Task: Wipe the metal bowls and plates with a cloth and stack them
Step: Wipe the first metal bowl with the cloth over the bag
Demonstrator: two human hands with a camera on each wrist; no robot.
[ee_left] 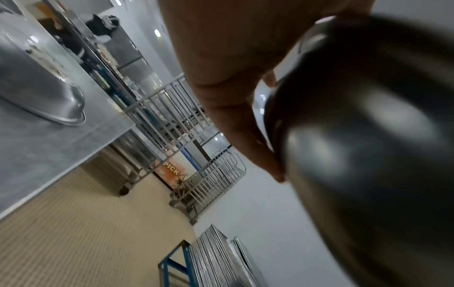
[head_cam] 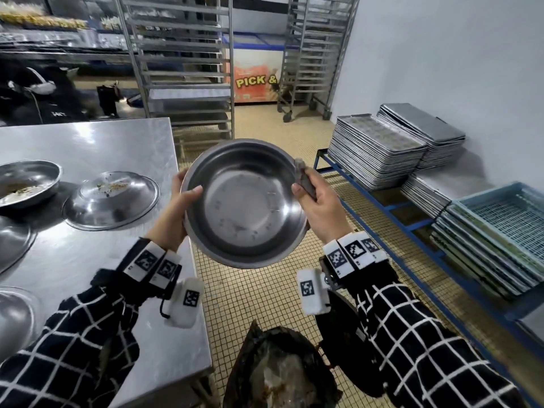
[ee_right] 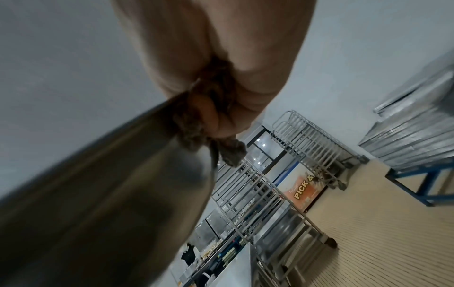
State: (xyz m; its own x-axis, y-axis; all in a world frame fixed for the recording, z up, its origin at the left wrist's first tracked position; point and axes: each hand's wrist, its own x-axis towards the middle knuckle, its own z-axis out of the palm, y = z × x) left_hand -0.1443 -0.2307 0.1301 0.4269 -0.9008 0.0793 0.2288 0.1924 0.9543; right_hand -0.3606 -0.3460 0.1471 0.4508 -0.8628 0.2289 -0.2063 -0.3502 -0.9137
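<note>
Bowl hangs in the air just off the counter's right edge, above the floor and a dark bag, tilted so its open mouth faces the wearer, likely to check the inside. Left hand grips its left rim, thumb inside. Right hand pinches the cloth against the right rim. Being round, it has no long axis.
</note>
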